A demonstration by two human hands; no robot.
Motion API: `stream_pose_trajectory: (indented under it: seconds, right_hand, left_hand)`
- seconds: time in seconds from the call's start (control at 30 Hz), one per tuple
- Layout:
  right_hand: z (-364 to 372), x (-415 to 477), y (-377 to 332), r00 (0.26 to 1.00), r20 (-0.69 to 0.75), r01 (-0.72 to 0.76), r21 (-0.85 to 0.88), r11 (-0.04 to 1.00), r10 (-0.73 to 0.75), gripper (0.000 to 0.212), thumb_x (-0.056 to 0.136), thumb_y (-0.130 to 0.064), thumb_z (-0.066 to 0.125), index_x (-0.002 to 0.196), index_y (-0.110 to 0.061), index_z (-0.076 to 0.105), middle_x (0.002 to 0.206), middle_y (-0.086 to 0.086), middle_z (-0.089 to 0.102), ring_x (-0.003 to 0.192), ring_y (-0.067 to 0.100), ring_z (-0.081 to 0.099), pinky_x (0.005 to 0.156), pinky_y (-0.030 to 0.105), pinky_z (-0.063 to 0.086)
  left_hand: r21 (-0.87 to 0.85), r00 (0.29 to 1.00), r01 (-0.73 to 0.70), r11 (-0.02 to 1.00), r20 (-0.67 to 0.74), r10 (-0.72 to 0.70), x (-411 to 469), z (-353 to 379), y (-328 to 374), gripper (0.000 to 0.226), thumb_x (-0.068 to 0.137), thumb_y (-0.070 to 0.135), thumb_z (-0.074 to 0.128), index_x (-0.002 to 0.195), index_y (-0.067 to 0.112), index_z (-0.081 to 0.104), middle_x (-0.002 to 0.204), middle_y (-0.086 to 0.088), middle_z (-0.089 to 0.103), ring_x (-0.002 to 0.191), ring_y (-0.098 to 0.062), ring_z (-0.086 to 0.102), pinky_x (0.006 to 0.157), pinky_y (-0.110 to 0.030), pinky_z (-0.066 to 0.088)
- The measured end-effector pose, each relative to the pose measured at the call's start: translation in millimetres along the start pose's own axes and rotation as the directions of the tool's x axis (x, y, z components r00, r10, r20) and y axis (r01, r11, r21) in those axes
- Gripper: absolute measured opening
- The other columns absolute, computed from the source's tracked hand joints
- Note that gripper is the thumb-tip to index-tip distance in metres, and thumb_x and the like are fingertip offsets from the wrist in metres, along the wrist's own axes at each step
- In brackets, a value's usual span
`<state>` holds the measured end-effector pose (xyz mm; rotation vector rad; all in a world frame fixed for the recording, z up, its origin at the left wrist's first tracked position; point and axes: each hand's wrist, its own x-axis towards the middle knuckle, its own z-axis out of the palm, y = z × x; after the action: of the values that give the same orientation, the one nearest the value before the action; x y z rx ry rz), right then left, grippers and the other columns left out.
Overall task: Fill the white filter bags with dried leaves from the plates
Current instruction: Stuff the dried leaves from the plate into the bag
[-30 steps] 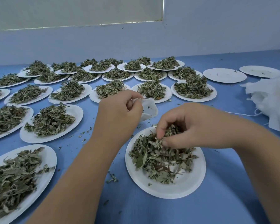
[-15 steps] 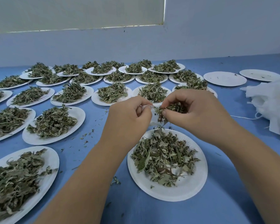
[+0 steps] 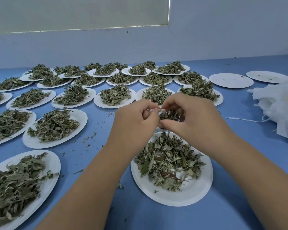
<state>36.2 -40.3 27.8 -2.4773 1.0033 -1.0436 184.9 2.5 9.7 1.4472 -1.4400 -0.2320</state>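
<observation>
My left hand (image 3: 135,123) pinches the rim of a small white filter bag (image 3: 155,111), most of which is hidden behind my fingers. My right hand (image 3: 189,118) holds a pinch of dried leaves (image 3: 169,115) right at the bag's mouth. Both hands hover just above the far edge of a white paper plate (image 3: 186,195) that carries a loose pile of dried green leaves (image 3: 168,161).
Several white plates heaped with dried leaves (image 3: 55,125) cover the blue table (image 3: 239,205) to the left and behind. Two nearly bare plates (image 3: 231,80) lie at the back right. A heap of white filter bags (image 3: 279,107) with loose strings sits at the right edge.
My right hand lifted a pinch of leaves off the near plate and brought it up to the bag. My left hand raised the bag slightly toward it.
</observation>
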Motion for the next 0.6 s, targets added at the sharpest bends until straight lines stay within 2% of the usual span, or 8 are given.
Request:
stream_pose_trajectory:
  seconds: [0.13,0.23,0.33,0.37,0.43,0.5,0.53,0.6]
  right_hand:
    - [-0.9,-0.1,0.3,1.0,-0.031,-0.004,0.016,1.0,0.004,0.028,0.069,-0.033,0.083,0.087,-0.034,0.061,0.07,-0.025,0.052,0.07,-0.014,0.049,0.064,0.002,0.035]
    - [1.1,1.4,0.5,1.0,0.024,-0.005,-0.006,1.0,0.005,0.025,0.07,-0.031,0.083,0.09,-0.031,0.067,0.072,-0.026,0.052,0.072,-0.016,0.047,0.064,0.002,0.032]
    - [-1.2,1.7,2.9,0.999,0.032,-0.048,0.125,0.991,0.044,0.028,0.067,-0.028,0.084,0.086,-0.039,0.067,0.07,-0.022,0.059,0.068,-0.01,0.053,0.064,0.005,0.037]
    - [-2.5,1.8,4.2,0.998,0.033,-0.067,0.187,0.98,0.062,0.028,0.067,-0.026,0.084,0.084,-0.039,0.066,0.072,-0.019,0.063,0.065,-0.004,0.056,0.064,0.011,0.042]
    - [-3.7,2.0,5.4,0.996,0.036,-0.093,0.261,0.961,0.086,0.029,0.07,-0.019,0.083,0.084,-0.036,0.065,0.078,-0.01,0.067,0.069,0.008,0.062,0.07,0.032,0.054]
    - [-2.3,1.7,5.8,0.995,0.016,-0.095,0.269,0.958,0.094,0.029,0.072,-0.014,0.082,0.086,-0.033,0.064,0.081,-0.007,0.067,0.075,0.016,0.065,0.073,0.039,0.056]
    - [-0.8,1.3,6.3,0.996,-0.004,-0.088,0.249,0.965,0.091,0.028,0.072,-0.014,0.082,0.085,-0.031,0.063,0.079,-0.008,0.066,0.072,0.012,0.063,0.072,0.035,0.055]
    - [1.8,0.4,5.8,0.997,-0.049,-0.049,0.148,0.988,0.057,0.024,0.073,-0.018,0.081,0.081,-0.031,0.062,0.071,-0.013,0.062,0.064,0.001,0.056,0.063,0.015,0.047]
  left_hand:
    - [-0.013,1.0,0.021,1.0,-0.008,-0.021,0.8,-0.1,0.7,0.02,0.087,0.011,0.062,0.081,0.026,0.073,0.054,-0.011,0.051,0.046,-0.007,0.041,0.046,-0.01,0.033]
    - [-0.027,0.999,0.039,0.999,-0.005,-0.039,0.6,0.0,1.0,0.019,0.087,0.01,0.061,0.081,0.024,0.073,0.05,-0.005,0.043,0.045,-0.004,0.037,0.046,-0.009,0.031]
    - [-0.027,0.999,0.048,0.998,-0.004,-0.048,0.2,0.2,1.2,0.021,0.086,0.009,0.06,0.08,0.025,0.072,0.051,-0.001,0.043,0.045,-0.005,0.036,0.045,-0.011,0.031]
    - [-0.03,0.999,0.051,0.998,-0.006,-0.052,0.3,0.2,1.2,0.021,0.086,0.01,0.06,0.079,0.025,0.072,0.051,-0.001,0.043,0.046,-0.006,0.036,0.044,-0.012,0.031]
    - [-0.039,0.998,0.055,0.998,-0.011,-0.056,0.5,0.3,1.2,0.021,0.087,0.01,0.06,0.079,0.025,0.072,0.051,0.0,0.043,0.046,-0.007,0.037,0.046,-0.016,0.033]
    - [-0.042,0.999,0.052,0.998,-0.011,-0.053,0.5,0.5,1.4,0.02,0.087,0.011,0.061,0.079,0.025,0.072,0.052,-0.002,0.044,0.047,-0.007,0.037,0.047,-0.019,0.034]
    - [-0.043,0.999,0.05,0.998,-0.008,-0.05,0.5,0.5,1.5,0.019,0.087,0.012,0.061,0.08,0.024,0.073,0.052,-0.003,0.044,0.048,-0.007,0.038,0.047,-0.019,0.034]
    - [-0.049,0.999,0.048,0.998,-0.002,-0.048,0.4,0.9,2.0,0.018,0.087,0.012,0.061,0.08,0.024,0.073,0.052,-0.003,0.044,0.047,-0.007,0.038,0.047,-0.016,0.034]
